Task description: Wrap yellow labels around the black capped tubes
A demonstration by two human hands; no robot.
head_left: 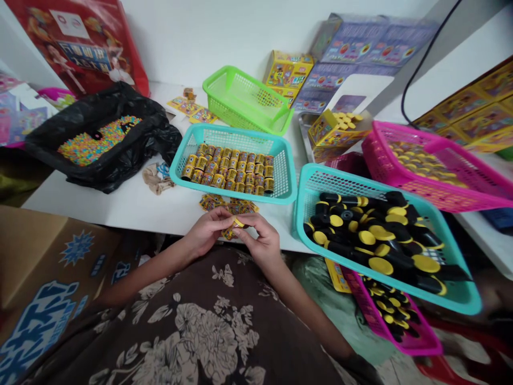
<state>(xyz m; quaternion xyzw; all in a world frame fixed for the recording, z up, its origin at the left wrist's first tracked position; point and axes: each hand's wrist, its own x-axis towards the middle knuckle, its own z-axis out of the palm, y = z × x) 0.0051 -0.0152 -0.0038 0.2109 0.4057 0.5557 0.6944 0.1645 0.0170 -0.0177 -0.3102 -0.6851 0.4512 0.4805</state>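
Note:
My left hand (pixel 210 231) and my right hand (pixel 260 235) meet at the table's front edge. Between them, the fingertips of both pinch a small yellow-capped container (pixel 238 223), partly hidden by the fingers. A printed yellow label (pixel 228 233) shows just below it; whether it is stuck on cannot be made out. Beyond my hands lie loose printed labels (pixel 243 206) on the white table. Behind these stands a teal basket (pixel 234 194) with rows of small labelled containers (pixel 230 168). Right of my right hand, another teal basket (pixel 302 214) holds a heap of black containers with yellow caps (pixel 381 232).
At left, a black plastic-lined bin (pixel 156 120) holds colourful candy pellets (pixel 100 141), with a crumpled cloth (pixel 157 179) beside it. A green basket (pixel 240 85), printed boxes (pixel 352 43) and a pink basket (pixel 433 195) stand farther back. A cardboard box (pixel 52 278) sits lower left.

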